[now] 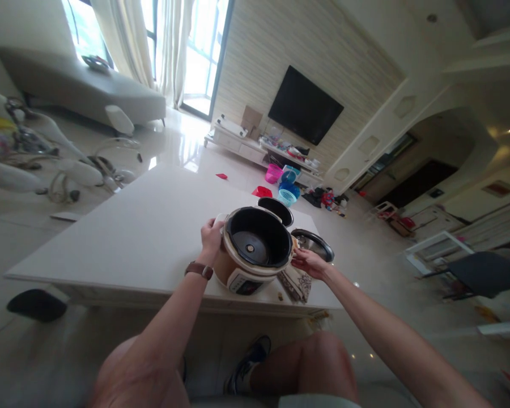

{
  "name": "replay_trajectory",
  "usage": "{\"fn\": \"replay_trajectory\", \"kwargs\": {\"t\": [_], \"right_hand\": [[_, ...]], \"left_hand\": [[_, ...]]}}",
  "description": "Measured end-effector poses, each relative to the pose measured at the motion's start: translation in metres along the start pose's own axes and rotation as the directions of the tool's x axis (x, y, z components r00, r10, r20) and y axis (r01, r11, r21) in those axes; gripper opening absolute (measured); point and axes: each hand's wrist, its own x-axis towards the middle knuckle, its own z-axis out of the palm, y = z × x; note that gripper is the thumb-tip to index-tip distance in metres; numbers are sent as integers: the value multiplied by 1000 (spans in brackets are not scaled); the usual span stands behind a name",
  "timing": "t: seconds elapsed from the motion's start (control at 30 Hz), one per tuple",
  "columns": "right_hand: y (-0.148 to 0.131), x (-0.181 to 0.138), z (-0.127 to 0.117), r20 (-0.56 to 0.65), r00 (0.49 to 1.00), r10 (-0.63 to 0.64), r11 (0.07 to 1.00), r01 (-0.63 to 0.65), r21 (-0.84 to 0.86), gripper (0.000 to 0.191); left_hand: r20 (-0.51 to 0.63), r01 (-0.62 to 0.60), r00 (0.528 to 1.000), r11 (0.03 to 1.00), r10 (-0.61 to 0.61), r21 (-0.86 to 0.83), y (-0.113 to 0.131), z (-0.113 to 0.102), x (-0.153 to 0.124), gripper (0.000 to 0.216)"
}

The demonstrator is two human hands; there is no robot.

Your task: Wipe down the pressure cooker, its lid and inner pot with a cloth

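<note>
I sit at the white table (123,238) and the cooker (255,258) stands at its near edge, right in front of me, between my two hands. My left hand (211,235) is closed around the left wall of the cooker, with the fingers curled up at the rim. On this wrist is a brown watch (199,270). My right hand (308,262) lies against the right side, lower down, with the fingers stretched toward the body. I cannot tell if it really grips or only touches.

As for progress, I judge it like this. The lid (276,209) is already open and stands tilted back behind the opening. The inside is dark, with a small pale round part in the middle of the bottom, and I see no food and no water in it. Just beside the cooker on the right is a round pan (317,243) with a metal rim, and I cannot say if it is a pot or a cover. A patterned cloth (296,284) lies at the right foot of the cooker, partly under my right hand. The cooker stands flat on the table, not lifted.
</note>
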Motion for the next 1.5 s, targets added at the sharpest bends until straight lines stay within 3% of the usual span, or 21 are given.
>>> {"fn": "replay_trajectory", "kwargs": {"t": [0.1, 0.2, 0.37, 0.5, 0.7, 0.9, 1.1, 1.3, 1.5], "right_hand": [[9, -3, 14, 60, 998, -7, 998, 4, 61, 4], [21, -6, 33, 91, 995, -47, 989, 33, 147, 5], [31, -2, 74, 60, 991, -120, 964, 102, 246, 4], [25, 10, 110, 3, 988, -153, 953, 147, 265, 6], [4, 36, 162, -21, 988, -154, 968, 155, 198, 11], [-18, 61, 200, -26, 984, -174, 970, 176, 168, 17], [-26, 70, 207, 16, 985, -172, 980, 170, 104, 17], [-26, 73, 202, 58, 982, -179, 982, 174, 79, 18], [-26, 73, 199, 93, 980, -179, 984, 176, 36, 18]], "left_hand": [[-102, -8, 995, 1000, 6, -21, 10, -11, 11, 39], [-132, 25, 991, 998, -32, -55, 21, -30, 21, 36], [-199, 110, 972, 991, -124, -77, 39, -59, 27, 25], [-329, 46, 943, 999, -41, 9, 47, -67, 29, 18], [-475, -113, 862, 980, 179, 164, 49, -77, 32, 19], [-635, -124, 714, 946, 294, 299, 40, -75, 5, 33], [-577, -71, 748, 904, 327, 421, 29, -51, -16, 38], [-521, -177, 738, 868, 428, 463, 17, -41, -29, 49], [-502, -172, 732, 838, 461, 519, 12, -37, -33, 53]]}}
